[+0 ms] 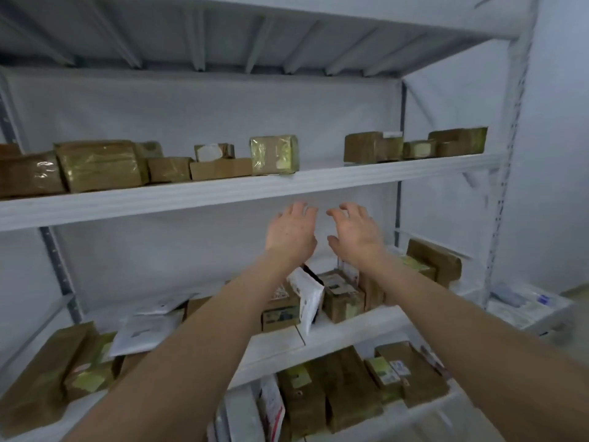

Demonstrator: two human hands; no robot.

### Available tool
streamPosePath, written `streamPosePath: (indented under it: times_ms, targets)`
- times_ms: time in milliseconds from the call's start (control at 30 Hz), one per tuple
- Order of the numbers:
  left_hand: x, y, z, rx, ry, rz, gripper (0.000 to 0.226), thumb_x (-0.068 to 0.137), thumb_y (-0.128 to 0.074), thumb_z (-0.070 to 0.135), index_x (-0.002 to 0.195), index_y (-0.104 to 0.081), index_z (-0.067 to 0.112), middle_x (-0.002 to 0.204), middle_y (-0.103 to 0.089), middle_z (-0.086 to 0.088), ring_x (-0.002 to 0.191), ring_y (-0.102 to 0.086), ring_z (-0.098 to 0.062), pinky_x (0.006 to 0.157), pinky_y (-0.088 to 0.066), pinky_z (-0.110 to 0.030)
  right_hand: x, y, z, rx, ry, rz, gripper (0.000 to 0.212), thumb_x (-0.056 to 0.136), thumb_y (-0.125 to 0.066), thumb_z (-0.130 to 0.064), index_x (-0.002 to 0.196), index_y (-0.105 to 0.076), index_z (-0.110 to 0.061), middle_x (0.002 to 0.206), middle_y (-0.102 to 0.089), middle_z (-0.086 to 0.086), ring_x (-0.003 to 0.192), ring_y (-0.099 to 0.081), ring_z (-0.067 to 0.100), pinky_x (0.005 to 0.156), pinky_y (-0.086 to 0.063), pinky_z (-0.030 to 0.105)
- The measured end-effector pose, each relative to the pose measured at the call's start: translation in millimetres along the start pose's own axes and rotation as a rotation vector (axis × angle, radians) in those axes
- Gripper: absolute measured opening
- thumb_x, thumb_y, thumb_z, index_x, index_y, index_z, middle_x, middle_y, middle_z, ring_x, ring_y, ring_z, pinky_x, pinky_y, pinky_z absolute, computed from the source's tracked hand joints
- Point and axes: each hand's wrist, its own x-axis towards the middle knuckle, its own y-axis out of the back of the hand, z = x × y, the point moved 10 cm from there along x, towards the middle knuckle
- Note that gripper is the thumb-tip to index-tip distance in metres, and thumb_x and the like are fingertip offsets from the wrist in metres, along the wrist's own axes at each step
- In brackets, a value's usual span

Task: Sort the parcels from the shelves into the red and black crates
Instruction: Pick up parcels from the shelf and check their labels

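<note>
Both my arms reach up toward the white shelving. My left hand (291, 232) and my right hand (353, 236) are side by side, fingers spread, empty, just under the front edge of the upper shelf (382, 175). Directly above them, a taped brown parcel (274, 154) stands upright on that shelf, with several more brown parcels (98, 164) to its left and others (373, 151) to its right. On the middle shelf, below my hands, lie small boxes (342, 295) and a white mailer (307, 295). No crate is in view.
The lowest shelf holds brown parcels (353, 387) and white mailers (271, 406). More parcels (47, 374) and white mailers (146, 330) lie at the left of the middle shelf. A perforated white upright (506, 173) stands at the right, with white packages (526, 304) on the floor beyond it.
</note>
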Motion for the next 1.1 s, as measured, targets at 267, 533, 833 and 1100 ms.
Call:
streamPosePath:
  times_ms: [267, 533, 833, 1100]
  targets:
    - [107.7, 78.5, -30.7, -0.070, -0.096, 0.573, 0.035, 0.078, -0.060, 0.012, 0.113, -0.062, 0.007, 0.106, -0.059, -0.014, 0.095, -0.059, -0.033, 0.062, -0.047, -0.038, 110.9, 37.1, 26.0, 0.089, -0.010, 0.156, 0.058, 0.094, -0.053, -0.043, 0.144, -0.036, -0.018, 0.146, -0.035, 0.010, 0.134, -0.033, 0.028, 0.107, -0.034, 0.040]
    - [155.1, 91.2, -125.0, -0.193, 0.366, 0.462, 0.046, 0.099, -0.041, 0.031, 0.140, -0.038, 0.010, 0.141, -0.041, -0.016, 0.129, -0.039, -0.032, 0.101, -0.039, -0.044, 184.6, 26.5, -16.1, 0.732, 0.002, -0.011, 0.088, 0.082, -0.058, -0.064, 0.150, -0.023, -0.020, 0.142, -0.047, 0.009, 0.129, -0.046, 0.030, 0.103, -0.041, 0.046]
    - [158.5, 62.7, -143.9, -0.460, 0.618, 0.289, 0.041, 0.099, -0.040, 0.033, 0.129, -0.051, 0.008, 0.123, -0.060, -0.014, 0.111, -0.056, -0.033, 0.090, -0.044, -0.035, 208.7, 24.3, -16.0, 0.816, 0.045, -0.064, 0.030, 0.095, -0.052, -0.036, 0.105, -0.063, -0.010, 0.098, -0.064, 0.005, 0.098, -0.059, 0.025, 0.078, -0.045, 0.031]
    - [154.7, 25.9, -114.4, -1.130, 0.787, 0.363, 0.059, 0.083, -0.071, 0.022, 0.134, -0.049, 0.003, 0.124, -0.058, -0.014, 0.110, -0.058, -0.027, 0.096, -0.049, -0.036, 197.8, 17.9, 46.8, 1.277, -0.065, -0.102, 0.039, 0.088, -0.066, -0.038, 0.119, -0.058, -0.015, 0.115, -0.063, 0.002, 0.102, -0.061, 0.018, 0.091, -0.052, 0.036]
